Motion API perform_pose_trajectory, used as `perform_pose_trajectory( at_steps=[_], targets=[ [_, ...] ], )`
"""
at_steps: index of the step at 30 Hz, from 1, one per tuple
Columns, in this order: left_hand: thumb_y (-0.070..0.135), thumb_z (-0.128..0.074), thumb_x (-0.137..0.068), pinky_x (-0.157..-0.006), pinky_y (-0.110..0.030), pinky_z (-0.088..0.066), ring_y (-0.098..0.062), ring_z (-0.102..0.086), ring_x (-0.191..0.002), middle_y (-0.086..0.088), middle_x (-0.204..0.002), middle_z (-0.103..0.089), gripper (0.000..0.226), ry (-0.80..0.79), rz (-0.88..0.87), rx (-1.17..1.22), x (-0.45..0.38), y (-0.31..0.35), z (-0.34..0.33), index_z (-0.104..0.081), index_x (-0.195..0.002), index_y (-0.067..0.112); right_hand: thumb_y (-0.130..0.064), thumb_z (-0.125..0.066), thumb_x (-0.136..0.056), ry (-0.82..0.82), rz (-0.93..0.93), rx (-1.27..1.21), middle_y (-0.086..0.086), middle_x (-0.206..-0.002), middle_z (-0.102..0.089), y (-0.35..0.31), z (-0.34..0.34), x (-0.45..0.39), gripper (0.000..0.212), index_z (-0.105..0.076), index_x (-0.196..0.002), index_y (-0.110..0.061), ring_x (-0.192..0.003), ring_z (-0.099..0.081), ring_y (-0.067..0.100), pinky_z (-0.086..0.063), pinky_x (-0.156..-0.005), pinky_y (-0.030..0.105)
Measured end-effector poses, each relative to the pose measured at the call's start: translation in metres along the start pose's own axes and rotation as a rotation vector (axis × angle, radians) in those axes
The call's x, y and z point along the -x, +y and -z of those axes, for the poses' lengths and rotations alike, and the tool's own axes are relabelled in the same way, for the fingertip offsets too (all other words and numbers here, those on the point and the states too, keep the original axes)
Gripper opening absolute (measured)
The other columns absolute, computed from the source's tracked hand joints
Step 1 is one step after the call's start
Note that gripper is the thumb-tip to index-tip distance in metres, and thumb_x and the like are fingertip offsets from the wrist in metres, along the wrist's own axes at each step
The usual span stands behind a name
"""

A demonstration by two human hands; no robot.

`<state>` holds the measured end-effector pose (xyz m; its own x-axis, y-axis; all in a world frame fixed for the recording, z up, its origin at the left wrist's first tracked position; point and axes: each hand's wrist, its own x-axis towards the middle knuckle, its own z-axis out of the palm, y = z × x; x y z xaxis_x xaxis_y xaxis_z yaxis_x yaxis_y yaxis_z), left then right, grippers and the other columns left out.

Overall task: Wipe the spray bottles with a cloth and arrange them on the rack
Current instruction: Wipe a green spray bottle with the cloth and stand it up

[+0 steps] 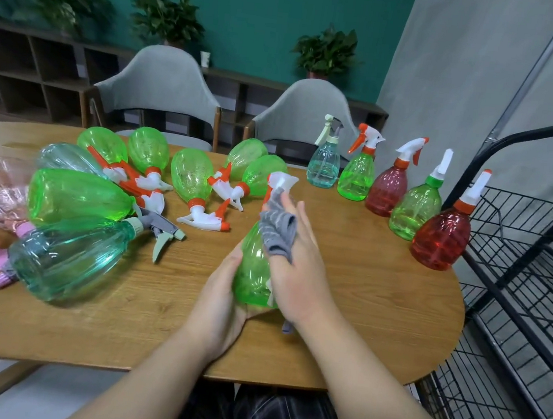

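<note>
The wiping step is in hand. A green spray bottle (254, 272) is held up above the near middle of the wooden surface (377, 307), its white and orange trigger head pointing away toward the far side. Its base is cupped from below and from the left by the left hand (221, 292), whose fingers are curled round the bottle's lower body. A grey cloth (277, 232) is pressed against the bottle's right shoulder by the right hand (296, 263); its fingers lie nearly straight over the cloth, and part of the cloth is draped over one fingertip, so the cloth is judged to be pushed along rather than pinched.

On the left of the surface a heap of bottles (80, 197) is lying on its side, green, teal and pink ones, judged to be still unwiped. On the far right five bottles (387, 191) are stood upright in a curved row, near the black wire rack (521, 258), whose shelves appear to carry nothing where they are seen.

The rest of the held bottle's body is likely still to be covered. Next, the bottle would have to be turned in the left hand so that the cloth meets the hidden side, then stood upright at the right. None has yet been moved to the rack.
</note>
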<state>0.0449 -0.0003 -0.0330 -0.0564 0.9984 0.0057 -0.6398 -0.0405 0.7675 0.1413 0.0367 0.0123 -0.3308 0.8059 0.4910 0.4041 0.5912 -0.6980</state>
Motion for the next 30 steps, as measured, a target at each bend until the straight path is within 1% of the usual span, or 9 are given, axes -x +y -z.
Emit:
perform_pose_trajectory(
  at_steps=[5,11,14,17,20,22,24,26,30],
  targets=[
    [0.054,-0.024,-0.095,-0.091,-0.052,-0.053,-0.026,-0.061,-0.120,-0.008,-0.130,-0.065,0.060,-0.053,0.026,-0.041,0.002,0.000,-0.001,-0.050,-0.139,0.022,-0.020,-0.046,-0.084,-0.007,0.045,-0.035,-0.011,-0.146,-0.043,0.016,0.003,0.009,0.051,-0.053,-0.133,-0.031,-0.142,-0.014,-0.006,-0.019,-0.118,0.043],
    [0.060,-0.025,-0.088,-0.082,-0.041,-0.058,-0.023,-0.064,-0.117,-0.008,-0.126,-0.067,0.068,-0.073,-0.005,-0.078,0.007,0.002,-0.006,-0.055,-0.132,0.018,-0.004,-0.051,-0.063,-0.005,0.185,-0.098,-0.030,-0.131,-0.043,0.019,0.003,0.027,0.054,-0.068,-0.111,-0.022,-0.135,-0.033,-0.004,-0.008,-0.117,0.020],
    [0.062,-0.028,-0.086,-0.082,-0.035,-0.058,-0.024,-0.063,-0.117,-0.013,-0.125,-0.067,0.072,-0.041,0.019,-0.029,0.006,0.002,-0.003,-0.056,-0.129,0.011,-0.020,-0.048,-0.063,-0.037,0.274,-0.082,-0.005,-0.130,-0.058,0.017,0.002,0.037,0.045,-0.071,-0.102,-0.021,-0.129,-0.046,0.003,-0.013,-0.118,0.027],
    [0.062,-0.029,-0.087,-0.088,-0.034,-0.057,-0.028,-0.063,-0.117,-0.016,-0.123,-0.067,0.074,-0.017,-0.010,-0.047,0.004,0.001,0.000,-0.055,-0.131,0.008,-0.036,-0.045,-0.072,-0.044,0.328,-0.096,0.002,-0.117,-0.066,0.019,0.002,0.045,0.038,-0.074,-0.089,-0.016,-0.115,-0.059,0.009,-0.025,-0.115,0.036],
    [0.063,-0.036,-0.082,-0.087,-0.036,-0.058,-0.026,-0.068,-0.107,-0.017,-0.115,-0.070,0.072,0.025,0.001,-0.046,0.003,0.000,0.000,-0.060,-0.123,0.009,-0.062,-0.035,-0.089,-0.018,0.343,-0.141,0.003,-0.102,-0.070,0.023,0.002,0.051,0.066,-0.073,-0.083,-0.009,-0.099,-0.066,0.016,-0.035,-0.108,0.034],
    [0.065,-0.050,-0.077,-0.087,-0.040,-0.056,-0.027,-0.068,-0.107,-0.018,-0.117,-0.069,0.075,0.082,0.000,-0.037,0.001,-0.001,-0.001,-0.059,-0.125,0.008,-0.046,-0.047,-0.084,0.005,0.371,-0.158,0.005,-0.085,-0.071,0.026,0.003,0.051,0.050,-0.071,-0.076,-0.003,-0.083,-0.067,0.019,-0.043,-0.096,0.032],
    [0.054,-0.064,-0.075,-0.084,-0.041,-0.056,-0.027,-0.068,-0.104,-0.015,-0.117,-0.069,0.068,0.125,-0.047,-0.052,-0.001,-0.003,-0.001,-0.056,-0.127,0.010,-0.032,-0.053,-0.081,0.010,0.293,-0.329,0.011,-0.062,-0.062,0.025,0.006,0.055,0.041,-0.063,-0.058,0.000,-0.060,-0.060,0.025,-0.049,-0.073,0.034],
    [0.043,-0.069,-0.074,-0.078,-0.042,-0.057,-0.025,-0.069,-0.095,-0.009,-0.108,-0.071,0.056,0.138,-0.091,-0.037,-0.002,-0.004,0.000,-0.057,-0.121,0.016,-0.020,-0.050,-0.076,0.125,-0.033,-0.775,0.008,-0.048,-0.054,0.012,0.015,0.055,0.034,-0.058,-0.046,-0.008,-0.046,-0.055,0.021,-0.047,-0.059,0.031],
    [0.044,-0.068,-0.074,-0.079,-0.048,-0.056,-0.028,-0.069,-0.101,-0.009,-0.111,-0.071,0.052,0.092,-0.072,-0.004,0.000,-0.003,0.002,-0.059,-0.119,0.021,-0.023,-0.040,-0.089,0.506,-0.581,-1.354,0.005,-0.060,-0.059,0.010,0.037,0.033,0.030,-0.054,-0.065,-0.012,-0.060,-0.060,0.019,-0.047,-0.071,0.034]
  ],
)
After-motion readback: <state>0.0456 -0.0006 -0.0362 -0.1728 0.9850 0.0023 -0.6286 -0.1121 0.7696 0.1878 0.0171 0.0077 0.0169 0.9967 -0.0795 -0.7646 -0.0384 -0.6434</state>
